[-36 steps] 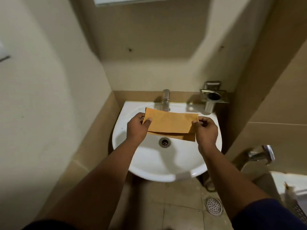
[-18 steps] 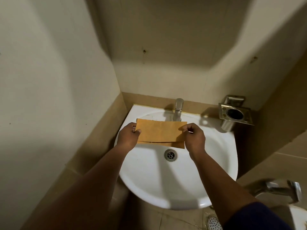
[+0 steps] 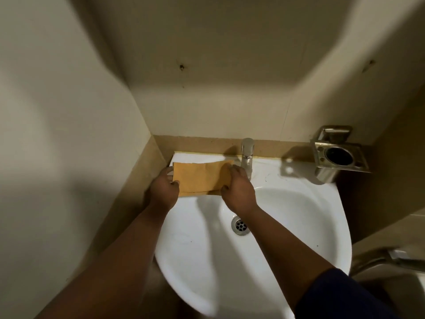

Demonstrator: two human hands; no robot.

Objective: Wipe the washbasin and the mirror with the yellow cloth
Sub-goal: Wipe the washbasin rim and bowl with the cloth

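The white washbasin point(image 3: 287, 226) fills the middle of the view, with its drain point(image 3: 239, 226) in the bowl. A folded yellow cloth point(image 3: 197, 178) lies flat on the basin's back left rim, beside the steel tap point(image 3: 247, 157). My left hand point(image 3: 163, 191) pinches the cloth's left edge. My right hand point(image 3: 239, 192) presses on and grips its right end, just left of the tap. The mirror is out of view.
A steel tumbler holder point(image 3: 338, 157) is fixed to the wall at the basin's back right. Tiled walls close in on the left and behind. A metal handle point(image 3: 388, 261) and a white fixture edge point(image 3: 418, 295) show at the lower right.
Both hands have carried the cloth from above the bowl down and left onto the basin's back left rim. The view has tilted down, and the mirror's lower edge has left the frame.
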